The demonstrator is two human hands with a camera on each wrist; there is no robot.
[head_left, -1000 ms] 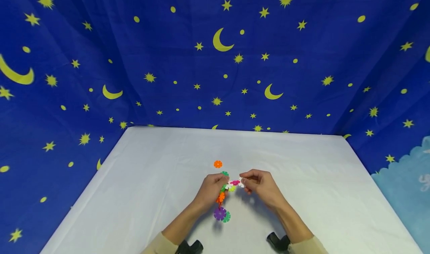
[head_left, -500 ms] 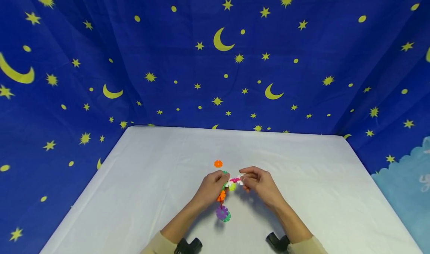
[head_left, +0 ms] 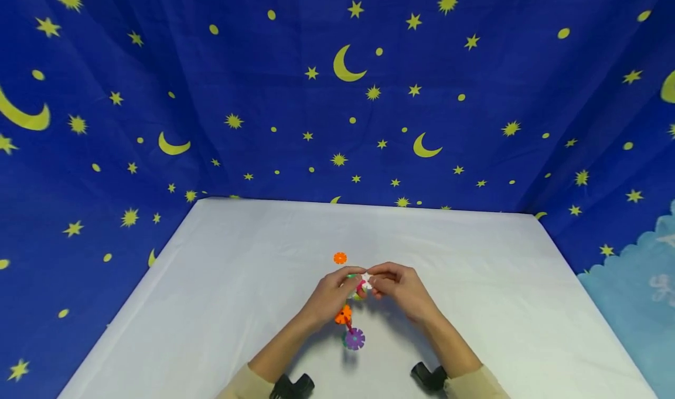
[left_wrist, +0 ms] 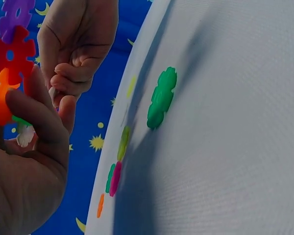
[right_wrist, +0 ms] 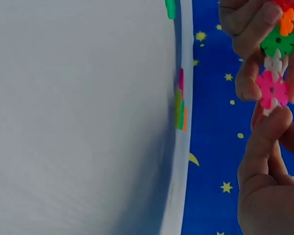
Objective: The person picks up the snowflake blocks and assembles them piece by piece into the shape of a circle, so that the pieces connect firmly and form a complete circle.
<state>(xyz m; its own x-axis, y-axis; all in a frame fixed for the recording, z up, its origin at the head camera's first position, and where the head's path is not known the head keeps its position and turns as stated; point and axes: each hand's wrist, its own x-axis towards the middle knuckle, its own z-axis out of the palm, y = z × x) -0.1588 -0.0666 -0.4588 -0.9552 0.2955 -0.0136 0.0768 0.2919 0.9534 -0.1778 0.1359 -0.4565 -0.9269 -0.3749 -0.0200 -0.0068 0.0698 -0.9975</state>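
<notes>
A chain of interlocking snowflake discs hangs between the two hands above the table. My left hand [head_left: 327,298] grips it around the green disc [right_wrist: 278,41] and pink disc [right_wrist: 273,90], with a white disc between them. From that hand hang an orange disc [head_left: 343,314], a red disc [left_wrist: 12,55] and a purple disc [head_left: 355,339]. At the far end my right hand [head_left: 405,290] pinches a white disc [head_left: 366,280], which meets the pink one. Both hands' fingertips almost meet there, and fingers partly hide the joint.
A loose orange disc [head_left: 340,258] lies on the white table [head_left: 474,305] beyond the hands. In the left wrist view, a green disc [left_wrist: 162,98], a yellow-green disc [left_wrist: 123,143] and a pink disc [left_wrist: 115,179] also lie there. Blue star-patterned cloth [head_left: 295,94] encloses the table.
My right hand has moved left until its fingertips are close to the left hand's. The white end disc now faces up between them, and the hanging purple disc has swung slightly right.
</notes>
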